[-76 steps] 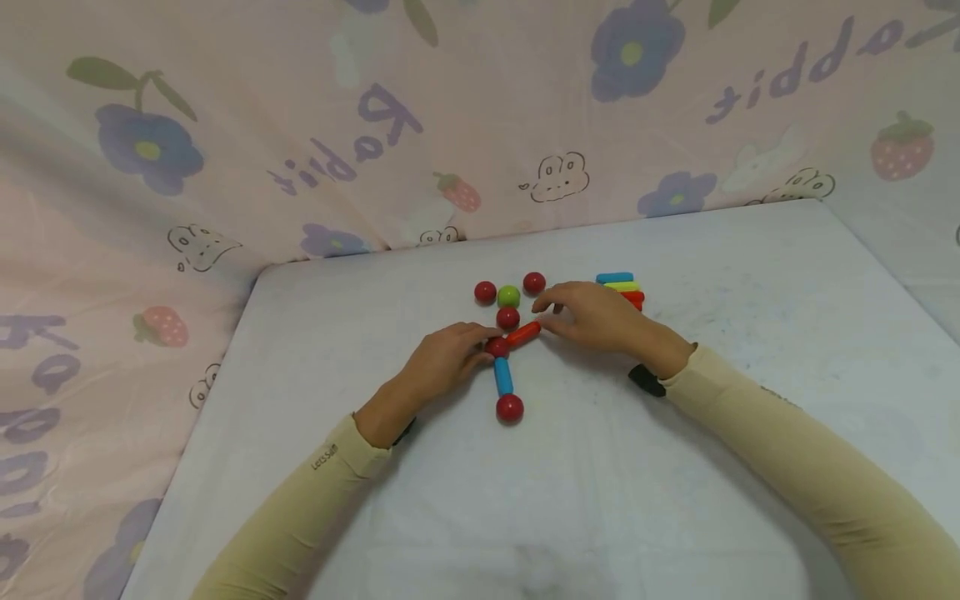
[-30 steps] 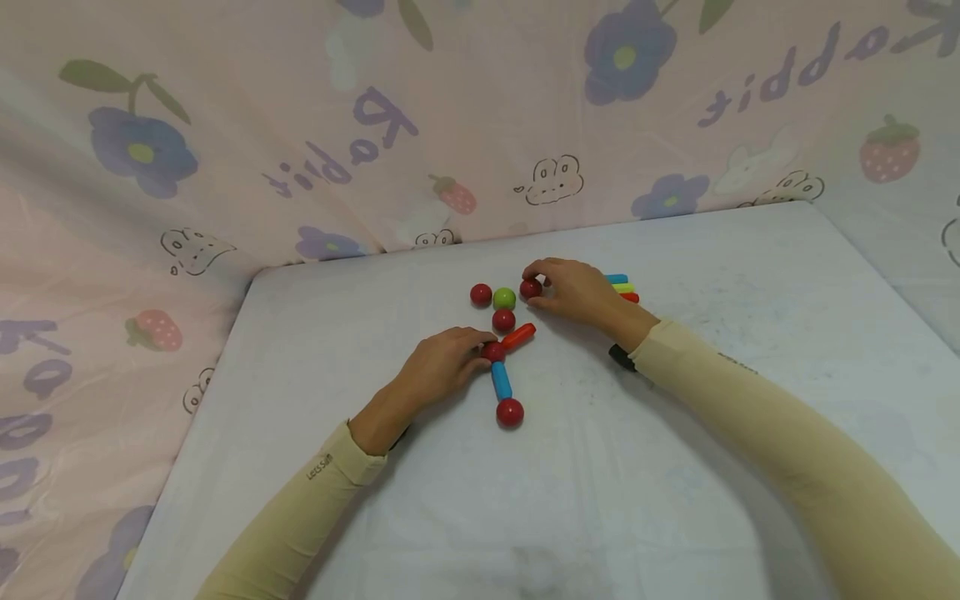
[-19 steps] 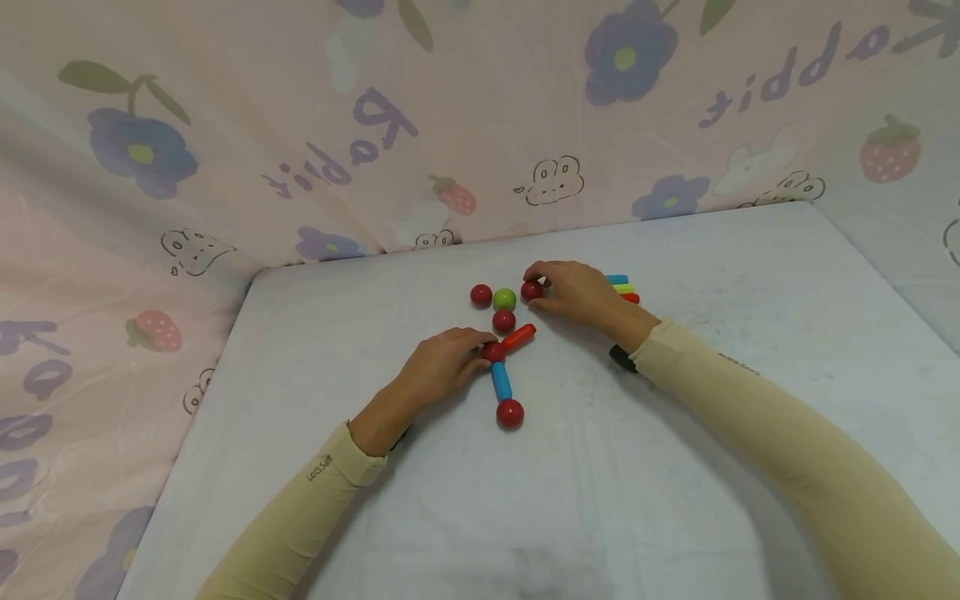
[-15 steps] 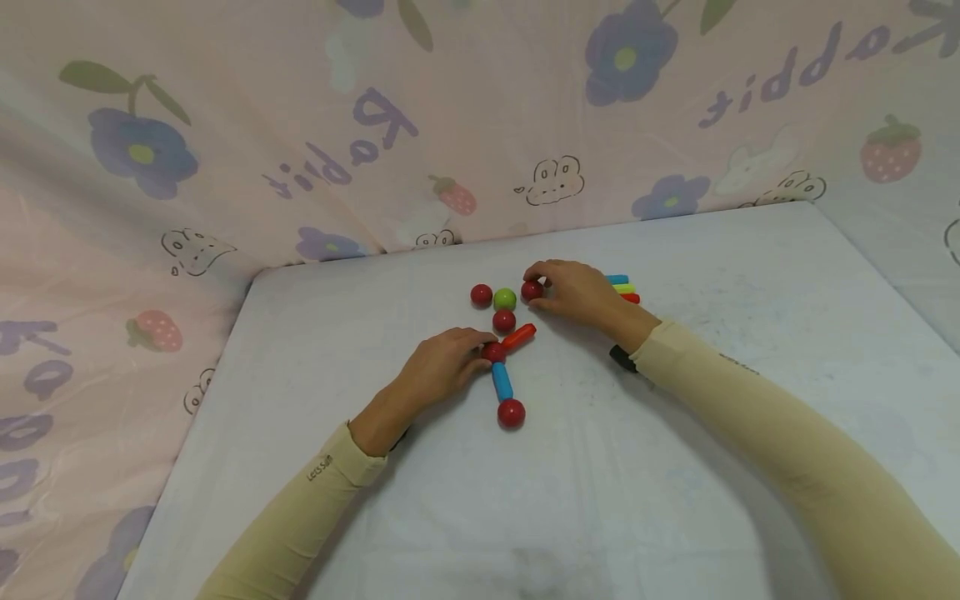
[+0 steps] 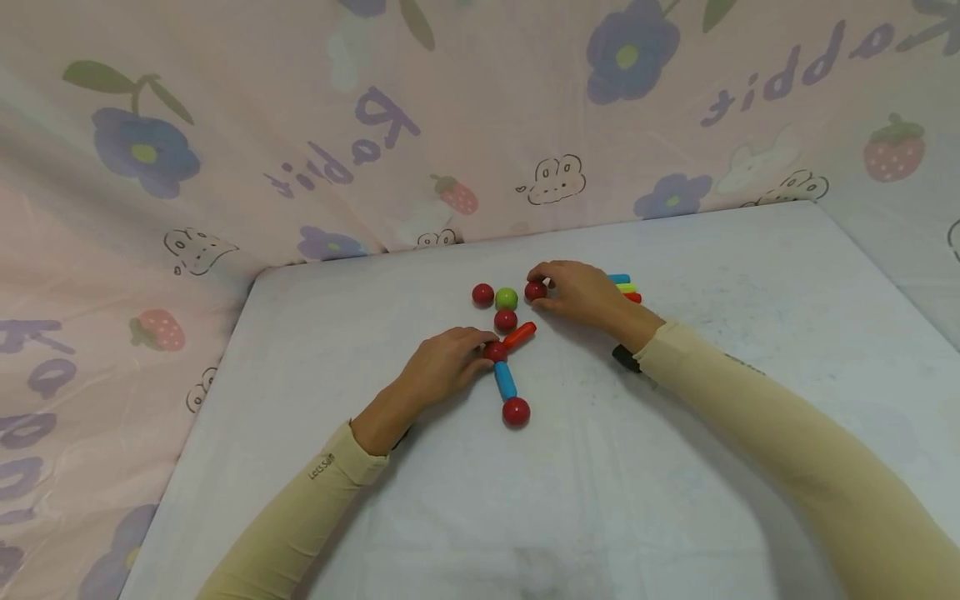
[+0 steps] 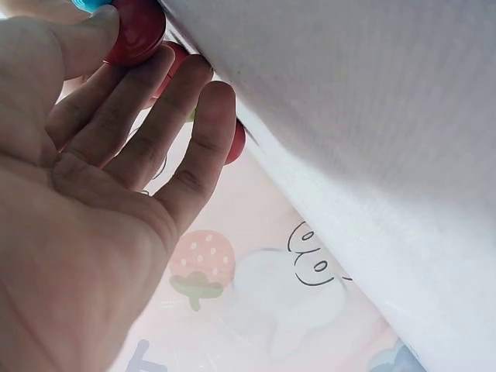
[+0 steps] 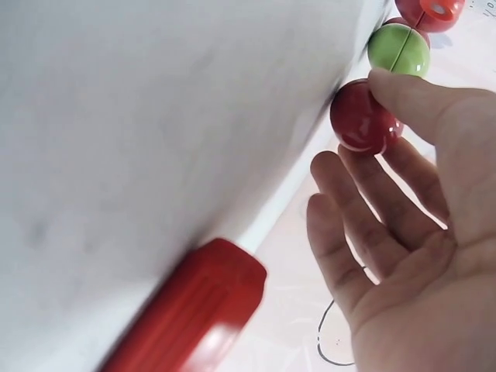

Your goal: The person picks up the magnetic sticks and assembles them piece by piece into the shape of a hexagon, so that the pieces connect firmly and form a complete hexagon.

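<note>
1. head view: the left hand point(image 5: 446, 367) is pinching a red ball point(image 5: 495, 352) between thumb and fingers; a red rod point(image 5: 520, 336) and a blue rod point(image 5: 506, 382) are extending from that ball.
2. the right hand point(image 5: 588, 293) is pinching another red ball point(image 5: 536, 291) just right of a green ball point(image 5: 506, 298).
3. the nearest red ball point(image 5: 516, 412) is touching the blue rod's near end, lying on a white table point(image 5: 637, 500).

On the bench point(image 5: 637, 483), a front ball point(image 5: 516, 413) lies before a lengthwise rod point(image 5: 506, 382) and, behind that, a hub ball point(image 5: 496, 352). From the hub ball a second rod point(image 5: 521, 336) slants right and back. Behind is an inner ball point(image 5: 506, 320), then a middle ball point(image 5: 506, 298) between a left ball point(image 5: 483, 295) and a right ball point(image 5: 536, 291). Three rods point(image 5: 627, 288) lie farther right.
</note>
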`<state>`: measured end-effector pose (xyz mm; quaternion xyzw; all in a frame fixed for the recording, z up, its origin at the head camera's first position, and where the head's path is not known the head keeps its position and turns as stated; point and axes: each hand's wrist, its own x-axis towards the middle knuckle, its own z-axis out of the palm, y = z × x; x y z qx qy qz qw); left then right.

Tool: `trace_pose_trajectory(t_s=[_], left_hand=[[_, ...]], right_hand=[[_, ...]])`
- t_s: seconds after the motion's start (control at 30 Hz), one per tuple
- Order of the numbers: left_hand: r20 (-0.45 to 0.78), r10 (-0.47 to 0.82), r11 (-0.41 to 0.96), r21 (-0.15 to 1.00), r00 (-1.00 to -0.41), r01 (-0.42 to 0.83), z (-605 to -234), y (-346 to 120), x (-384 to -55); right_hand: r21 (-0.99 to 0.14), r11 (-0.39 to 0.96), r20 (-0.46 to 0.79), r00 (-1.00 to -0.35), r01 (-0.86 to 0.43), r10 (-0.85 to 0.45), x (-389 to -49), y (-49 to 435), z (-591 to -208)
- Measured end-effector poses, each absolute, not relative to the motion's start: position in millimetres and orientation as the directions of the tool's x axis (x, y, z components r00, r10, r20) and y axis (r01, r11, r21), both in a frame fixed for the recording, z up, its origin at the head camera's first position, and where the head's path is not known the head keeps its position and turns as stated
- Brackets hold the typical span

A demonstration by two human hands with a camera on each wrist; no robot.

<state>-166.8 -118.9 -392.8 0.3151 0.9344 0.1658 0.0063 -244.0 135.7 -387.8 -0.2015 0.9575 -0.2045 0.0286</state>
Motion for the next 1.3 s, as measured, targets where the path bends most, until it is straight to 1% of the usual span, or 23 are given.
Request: trace_pose_trajectory(t_s=[0.27, 0.63, 1.03, 1.3], left_hand=[[0.087, 0.582, 0.757, 0.304, -0.809, 0.578, -392.4, -117.7, -166.2], [0.065, 0.575, 0.766, 0.306, -0.815, 0.565, -394.5, -118.6, -169.0], [0.067, 0.581, 0.759, 0.315, -0.811, 0.570, -394.9, -117.7, -169.1], [0.061, 0.583, 0.759, 0.315, -0.811, 0.569, -393.5, -118.5, -168.9]], right_hand=[[-0.400, 0.838, 0.020, -0.917, -0.372, -0.398, -237.7, 141.0, -386.7], [-0.408, 0.819, 0.033, -0.902, -0.404, -0.430, -230.4, 144.9, -384.6], [-0.428, 0.811, 0.032, -0.903, -0.400, -0.428, -222.3, 148.3, -383.9], [-0.421, 0.797, 0.030, -0.884, -0.434, -0.466, -215.5, 149.6, -383.8]])
